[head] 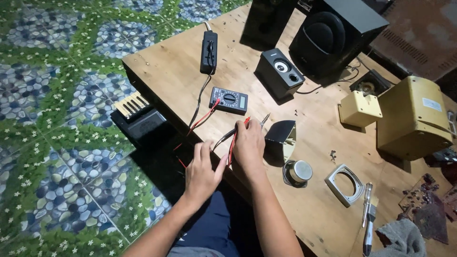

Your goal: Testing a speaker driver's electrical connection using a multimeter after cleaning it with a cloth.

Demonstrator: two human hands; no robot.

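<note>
left hand [202, 171], right hand [248, 145] gripping probes [238, 129]

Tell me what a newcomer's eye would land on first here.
First, the two hands at the table's near edge: the right hand holds the probes, the left hand rests on their leads. Just beyond lies the multimeter. Farther back stand a small speaker and a big black subwoofer.
</note>
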